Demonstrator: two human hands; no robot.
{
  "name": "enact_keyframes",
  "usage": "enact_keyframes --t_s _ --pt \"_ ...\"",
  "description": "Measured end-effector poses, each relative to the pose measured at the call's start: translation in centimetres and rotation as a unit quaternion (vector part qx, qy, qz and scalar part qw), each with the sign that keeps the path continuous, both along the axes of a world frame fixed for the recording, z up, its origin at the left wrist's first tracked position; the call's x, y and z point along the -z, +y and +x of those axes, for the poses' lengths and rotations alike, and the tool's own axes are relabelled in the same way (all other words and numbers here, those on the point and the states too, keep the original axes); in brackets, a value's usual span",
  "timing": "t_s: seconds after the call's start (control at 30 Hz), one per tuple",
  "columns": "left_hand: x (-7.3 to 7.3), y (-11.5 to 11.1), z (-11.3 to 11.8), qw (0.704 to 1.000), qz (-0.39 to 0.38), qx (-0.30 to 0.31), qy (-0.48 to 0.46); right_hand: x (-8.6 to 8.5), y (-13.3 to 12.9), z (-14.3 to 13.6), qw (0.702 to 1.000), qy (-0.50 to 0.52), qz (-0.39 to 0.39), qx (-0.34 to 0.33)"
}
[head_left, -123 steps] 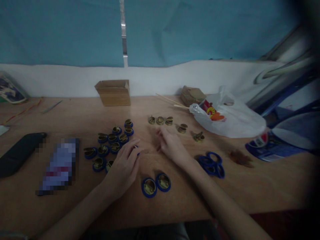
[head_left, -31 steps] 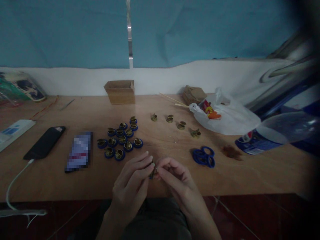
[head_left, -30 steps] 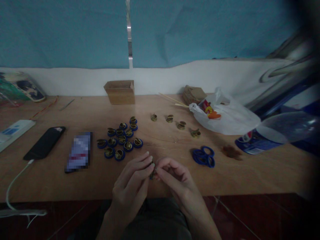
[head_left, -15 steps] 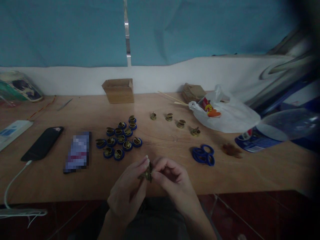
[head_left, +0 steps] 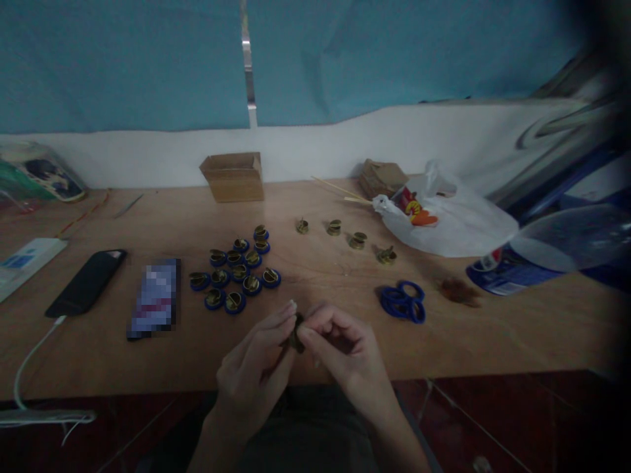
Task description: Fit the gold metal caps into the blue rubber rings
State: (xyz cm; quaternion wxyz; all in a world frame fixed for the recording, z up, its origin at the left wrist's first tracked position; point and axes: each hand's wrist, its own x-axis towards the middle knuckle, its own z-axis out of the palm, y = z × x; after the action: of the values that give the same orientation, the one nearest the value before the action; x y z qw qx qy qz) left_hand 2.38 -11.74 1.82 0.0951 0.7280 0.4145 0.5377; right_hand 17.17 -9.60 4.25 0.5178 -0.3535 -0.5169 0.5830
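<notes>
Near the table's front edge, my left hand (head_left: 259, 364) is closed round a small brass-coloured part (head_left: 297, 335). The thumb and fingers of my right hand (head_left: 345, 355) pinch the same part from the right. Much of it is hidden by the fingers. Beyond my left hand lies a group of brass pieces with blue rings (head_left: 238, 273). Several brass pieces without rings stand in a slanting row, one of them a round brass piece (head_left: 357, 240). Loose blue rings (head_left: 403, 302) are heaped to the right of my right hand.
At the back stand an open cardboard box (head_left: 236, 180) and a brown packet (head_left: 382, 177). A white plastic bag (head_left: 458, 223) and a large bottle (head_left: 532, 256) are on the right. A black phone (head_left: 86, 282) and a blurred purple item (head_left: 155, 297) lie left.
Both hands have shifted very slightly right, still on the brass part. The part has turned a little between the fingers. The view has shifted slightly.
</notes>
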Motion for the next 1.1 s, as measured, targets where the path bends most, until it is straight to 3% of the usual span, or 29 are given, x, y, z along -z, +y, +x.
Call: enact_keyframes --t_s 0.23,0.37,0.7,0.83,1.1 --pt "-0.4 -0.4 1.1 0.992 -0.125 -0.018 -0.015 -1.0 -0.7 0.0 0.99 -0.089 0.011 0.112" --pt "-0.7 -0.6 1.4 0.975 -0.209 0.012 -0.069 -1.6 -1.0 0.0 0.985 -0.12 0.024 0.125" --pt "-1.7 -0.6 1.4 0.962 -0.232 0.04 -0.14 -1.5 -1.2 -0.3 0.98 -0.146 0.018 0.137" --pt "-1.9 -0.6 1.1 0.95 -0.243 0.054 -0.188 -1.6 -1.1 0.1 0.985 -0.138 0.043 0.1" --pt "-2.0 -0.7 0.7 0.895 -0.312 0.137 -0.287 -1.3 -0.4 2.4 0.992 -0.104 0.071 -0.027"
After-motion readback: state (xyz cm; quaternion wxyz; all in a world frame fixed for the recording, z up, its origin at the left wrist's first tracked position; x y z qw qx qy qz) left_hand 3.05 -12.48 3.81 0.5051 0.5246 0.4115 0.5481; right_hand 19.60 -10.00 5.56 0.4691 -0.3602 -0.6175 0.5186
